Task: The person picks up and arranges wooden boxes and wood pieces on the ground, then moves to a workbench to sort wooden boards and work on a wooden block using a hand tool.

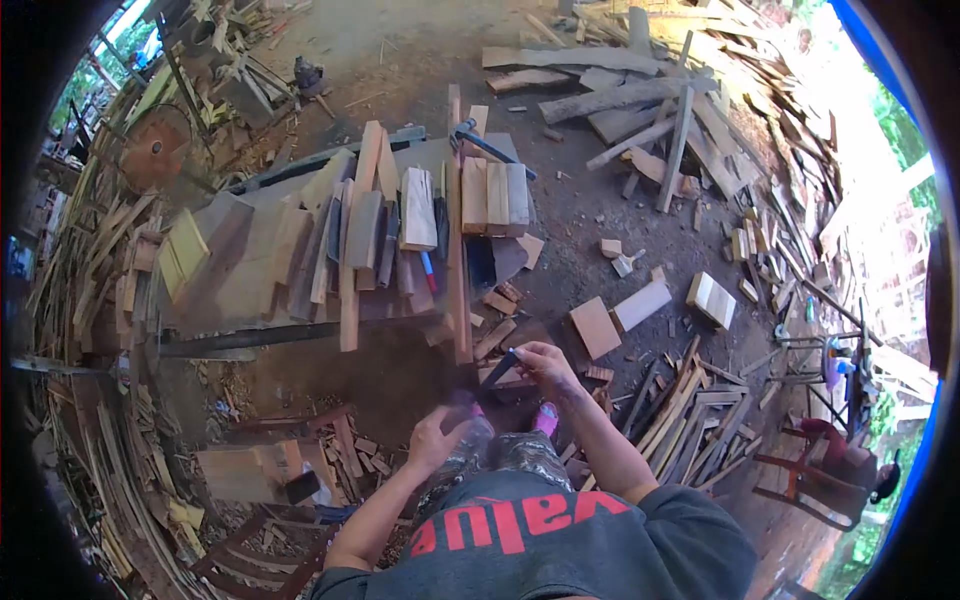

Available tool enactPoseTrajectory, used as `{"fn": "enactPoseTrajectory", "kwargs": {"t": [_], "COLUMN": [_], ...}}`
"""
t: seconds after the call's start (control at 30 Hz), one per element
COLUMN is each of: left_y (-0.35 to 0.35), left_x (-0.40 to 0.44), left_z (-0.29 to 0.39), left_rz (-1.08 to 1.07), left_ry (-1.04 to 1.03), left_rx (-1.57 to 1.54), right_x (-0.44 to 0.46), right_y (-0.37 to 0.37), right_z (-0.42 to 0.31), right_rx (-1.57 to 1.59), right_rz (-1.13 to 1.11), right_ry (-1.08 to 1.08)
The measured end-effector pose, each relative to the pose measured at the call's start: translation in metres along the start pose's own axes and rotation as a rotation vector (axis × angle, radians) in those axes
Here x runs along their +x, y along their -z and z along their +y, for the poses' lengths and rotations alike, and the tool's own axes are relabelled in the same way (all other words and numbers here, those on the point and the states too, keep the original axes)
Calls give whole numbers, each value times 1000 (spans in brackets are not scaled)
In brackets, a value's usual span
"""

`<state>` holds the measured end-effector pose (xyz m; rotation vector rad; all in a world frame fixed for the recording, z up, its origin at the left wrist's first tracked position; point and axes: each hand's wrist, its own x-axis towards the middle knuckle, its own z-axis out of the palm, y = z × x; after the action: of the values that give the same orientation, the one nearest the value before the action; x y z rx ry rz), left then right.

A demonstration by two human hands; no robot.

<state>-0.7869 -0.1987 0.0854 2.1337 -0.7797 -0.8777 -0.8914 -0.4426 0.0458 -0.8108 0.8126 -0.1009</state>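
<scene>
"Floor?"
"Bare earth (400,75), littered with wood scraps."
"Perimeter?"
"Rough planks (620,98) heaped at far right; wooden chair (810,478) at right (blue edging (872,42) noted beyond)."
"Light?"
"Daylight, brightest right, with greenery (905,135) visible."

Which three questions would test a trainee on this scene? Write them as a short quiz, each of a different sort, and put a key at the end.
1. Multiple choice: which hand holds the dark strip?
A) left hand
B) right hand
2. True or false: the footwear is pink.
3. Fill in the blank: the red lettering on the shirt reads "____".

Key: 1 B; 2 true; 3 value.
</scene>
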Motion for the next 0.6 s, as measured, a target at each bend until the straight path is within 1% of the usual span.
{"fn": "enactPoseTrajectory", "kwargs": {"t": [0.07, 0.13, 0.2, 0.23, 0.3, 0.37, 0.43, 0.53, 0.6], "left_y": [2, 7, 8, 7, 5, 8, 11, 13, 17], "left_x": [-5, -10, -11, -11, -12, -15, -17, -18, -20], "left_z": [-2, 1, -3, -9, -17, -14, -15, -17, -12], "left_rz": [-25, -45, -15, -4, 48, 23, 10, 12, -59], "left_ry": [-3, 28, 21, 21, -56, -37, -13, -28, 40], "left_rx": [-67, -29, -83, -83, -61, -58, -57, -25, -66], "right_x": [-5, -8, -7, -8, -12, -14, -10, -5, -4], "right_y": [-4, -8, -12, -15, -27, -32, -30, -28, -24], "right_z": [3, 7, 9, 7, 2, 2, 5, 10, 14], "right_rx": [-129, -151, 37, 42, 26, 14, -303, -278, -258], "right_rz": [36, 50, 89, 78, 101, 129, 80, 62, 60], "right_ry": [27, 61, 11, 24, 47, 69, 128, 113, 117]}}
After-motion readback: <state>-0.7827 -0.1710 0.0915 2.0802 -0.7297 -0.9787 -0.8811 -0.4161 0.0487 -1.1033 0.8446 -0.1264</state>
